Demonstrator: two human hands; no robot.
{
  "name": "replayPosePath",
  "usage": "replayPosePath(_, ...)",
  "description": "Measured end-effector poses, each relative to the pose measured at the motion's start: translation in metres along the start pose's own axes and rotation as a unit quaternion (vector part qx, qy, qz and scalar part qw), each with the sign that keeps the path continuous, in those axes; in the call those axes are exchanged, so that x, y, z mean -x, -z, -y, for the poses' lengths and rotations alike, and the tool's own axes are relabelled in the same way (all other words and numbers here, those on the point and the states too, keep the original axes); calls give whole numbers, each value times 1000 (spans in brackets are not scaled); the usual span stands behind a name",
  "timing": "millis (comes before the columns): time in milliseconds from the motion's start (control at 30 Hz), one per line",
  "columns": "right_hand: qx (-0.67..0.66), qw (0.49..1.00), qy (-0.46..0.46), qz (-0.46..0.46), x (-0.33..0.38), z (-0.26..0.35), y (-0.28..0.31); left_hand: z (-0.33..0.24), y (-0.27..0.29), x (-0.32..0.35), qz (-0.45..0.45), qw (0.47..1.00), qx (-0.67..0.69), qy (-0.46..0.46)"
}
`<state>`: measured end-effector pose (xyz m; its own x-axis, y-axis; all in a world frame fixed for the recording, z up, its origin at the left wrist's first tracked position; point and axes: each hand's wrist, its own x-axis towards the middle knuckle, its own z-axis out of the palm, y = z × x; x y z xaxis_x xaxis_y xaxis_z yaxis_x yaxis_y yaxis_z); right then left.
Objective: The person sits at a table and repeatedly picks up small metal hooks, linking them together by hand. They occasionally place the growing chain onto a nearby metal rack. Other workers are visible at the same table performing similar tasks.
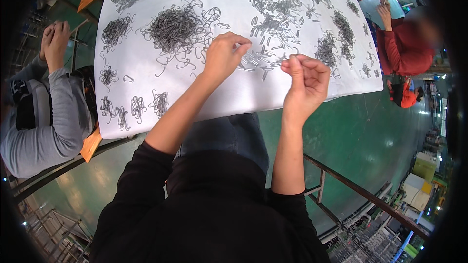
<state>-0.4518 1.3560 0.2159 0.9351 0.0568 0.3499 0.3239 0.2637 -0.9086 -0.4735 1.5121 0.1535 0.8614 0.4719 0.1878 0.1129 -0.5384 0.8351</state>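
Observation:
Over the white-covered table, my left hand is closed in a pinch, thumb and forefinger together at the edge of the loose metal pieces. Whatever lies between those fingertips is too small to make out. My right hand also pinches, palm turned partly up, with a tiny grey metal piece showing at the fingertips. Oblong wire links lie scattered between and beyond both hands. To the left of my left hand sits a dense heap of bent wire hooks.
Small hook clusters lie near the table's left front corner. Darker piles stand at the right. A person in grey sleeves sits at the left, and one in dark red at the right. A metal rail runs behind me.

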Motion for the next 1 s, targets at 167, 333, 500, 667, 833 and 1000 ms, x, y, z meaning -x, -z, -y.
replayPosePath(167,45,998,4,-38,-17,0,22,4,-56,-22,29,985,-172,7)
replayPosePath(333,10,1000,-14,-17,-13,-6,24,4,-74,-35,67,968,-243,-2)
replayPosePath(500,-4,999,-28,19,-2,-15,15,5,-33,-38,134,981,99,103)
replayPosePath(667,33,997,-34,61,8,-25,-7,-22,21,-14,117,913,351,171)
replayPosePath(833,63,993,-16,95,15,-26,-34,-42,59,1,74,924,337,164)
replayPosePath(1000,91,986,23,135,20,-26,-57,-39,82,10,34,928,344,140)
